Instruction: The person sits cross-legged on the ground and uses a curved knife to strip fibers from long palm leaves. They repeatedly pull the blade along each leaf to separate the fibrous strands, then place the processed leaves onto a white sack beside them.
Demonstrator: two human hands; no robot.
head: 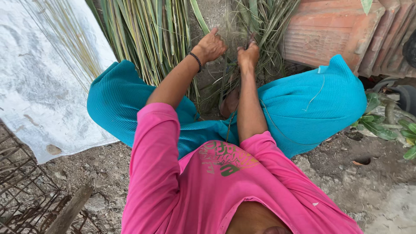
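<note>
Up front, both hands (pixel 229 50) grip leaf strips (pixel 147 39) between clay tiles (pixel 333 30) and white sheet (pixel 43 65)

shirt (pixel 190 190): was bright pink, with a faded print in yellow, green and pale pink on the chest
skirt (pixel 312 104): was turquoise blue, finely ribbed
wristband (pixel 196 60): was black, beaded, on the left wrist
long leaves (pixel 147 34): were green striped with pale yellow edges
fibre strands (pixel 234 30): were grey-green and thin, at the left hand (pixel 211 45) and right hand (pixel 248 54)
sheet (pixel 43 78): was white-grey, with dirty brown spots
roof tiles (pixel 338 30): were terracotta orange-red, ridged
ground (pixel 346 182): was grey-brown dirt
wire mesh (pixel 21 190): was rusty brown
small plant (pixel 381 125): was glossy green
</note>
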